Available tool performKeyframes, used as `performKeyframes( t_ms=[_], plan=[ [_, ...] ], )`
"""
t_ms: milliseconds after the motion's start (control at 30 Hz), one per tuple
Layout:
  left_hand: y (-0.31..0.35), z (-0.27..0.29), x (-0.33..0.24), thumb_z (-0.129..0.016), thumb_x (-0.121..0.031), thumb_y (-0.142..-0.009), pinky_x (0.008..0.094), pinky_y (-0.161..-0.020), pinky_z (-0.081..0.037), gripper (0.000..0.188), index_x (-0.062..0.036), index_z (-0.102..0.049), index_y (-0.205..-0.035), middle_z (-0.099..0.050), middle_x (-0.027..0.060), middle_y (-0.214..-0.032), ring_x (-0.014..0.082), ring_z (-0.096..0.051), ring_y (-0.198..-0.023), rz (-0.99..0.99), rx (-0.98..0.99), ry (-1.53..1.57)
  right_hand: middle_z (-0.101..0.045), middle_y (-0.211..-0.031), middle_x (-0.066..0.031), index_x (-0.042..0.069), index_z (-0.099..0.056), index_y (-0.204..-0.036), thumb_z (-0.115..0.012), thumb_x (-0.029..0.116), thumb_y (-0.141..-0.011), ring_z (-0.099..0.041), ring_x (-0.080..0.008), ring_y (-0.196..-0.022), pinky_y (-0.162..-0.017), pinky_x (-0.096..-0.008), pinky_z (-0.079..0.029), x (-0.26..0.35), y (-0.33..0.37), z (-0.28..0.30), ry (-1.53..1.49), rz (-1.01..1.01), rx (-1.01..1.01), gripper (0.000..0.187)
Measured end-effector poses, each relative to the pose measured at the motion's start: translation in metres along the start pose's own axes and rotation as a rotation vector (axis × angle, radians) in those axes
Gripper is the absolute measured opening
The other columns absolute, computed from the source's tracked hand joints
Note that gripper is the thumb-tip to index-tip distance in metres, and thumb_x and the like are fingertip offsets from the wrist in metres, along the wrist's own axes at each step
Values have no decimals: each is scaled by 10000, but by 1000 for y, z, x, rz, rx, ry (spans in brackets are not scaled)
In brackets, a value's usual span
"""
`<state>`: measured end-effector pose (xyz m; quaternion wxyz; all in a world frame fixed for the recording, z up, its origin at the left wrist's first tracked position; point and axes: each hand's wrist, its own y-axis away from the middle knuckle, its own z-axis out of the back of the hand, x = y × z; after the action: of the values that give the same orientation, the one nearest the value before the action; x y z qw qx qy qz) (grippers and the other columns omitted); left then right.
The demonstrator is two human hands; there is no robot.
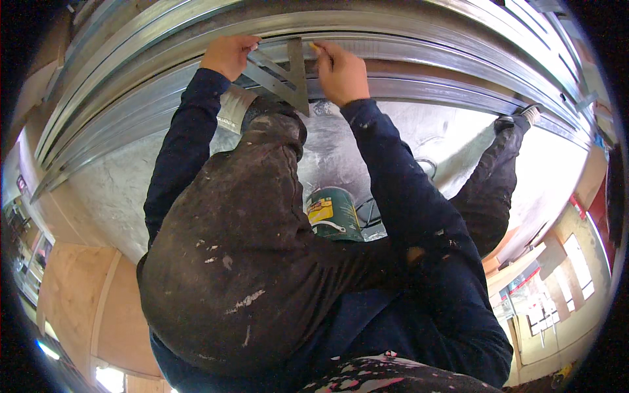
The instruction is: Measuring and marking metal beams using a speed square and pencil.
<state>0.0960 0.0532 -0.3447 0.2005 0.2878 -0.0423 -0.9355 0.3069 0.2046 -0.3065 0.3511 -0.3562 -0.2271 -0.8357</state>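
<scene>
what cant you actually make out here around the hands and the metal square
Head view only:
- Marking tool in the right hand: only a small yellowish tip shows; fingers hide the rest.
- Any mark on the metal studs: too small, lost in glare.
- Triangular square: its lower corner is hidden behind the knee; the left hand covers its left end.
- Green can: partly hidden by leg and arm.

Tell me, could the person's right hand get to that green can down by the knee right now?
Probably yes, but not at once: the right hand is up at the metal square, holding something small. The green can sits uncovered between the legs, with nothing blocking it.
</scene>
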Motion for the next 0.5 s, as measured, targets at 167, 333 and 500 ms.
performKeyframes(
  t_ms=[167,333,500],
  plan=[
    [-3,-2,-10,-569,-62,-802,389,-777,-513,253,-123,-687,-1018,-676,103,-983,338,-631,-885,44,-10,-17,-664,-839,-172,81,-655,-1032,-520,219,-891,-636,-374,-782,-714,-426,-506,2,-21,-15,41,-16,-44,239],
    [0,0,-10,-570,-78,-807,405,-761,-510,253,-147,-691,-1018,-674,109,-980,342,-629,-868,0,-12,-36,-651,-872,-193,97,-671,-993,-514,172,-870,-621,-394,-803,-715,-463,-503,-12,29,-13,19,-60,57,213],
    [-3,0,-8,-545,-116,-829,420,-746,-515,272,-151,-681,-1062,-679,119,-956,346,-635,-845,-6,-18,-51,-643,-826,-199,87,-671,-933,-525,145,-847,-620,-392,-760,-691,-459,-507,-47,120,-11,182,-126,460,179]
  ],
)
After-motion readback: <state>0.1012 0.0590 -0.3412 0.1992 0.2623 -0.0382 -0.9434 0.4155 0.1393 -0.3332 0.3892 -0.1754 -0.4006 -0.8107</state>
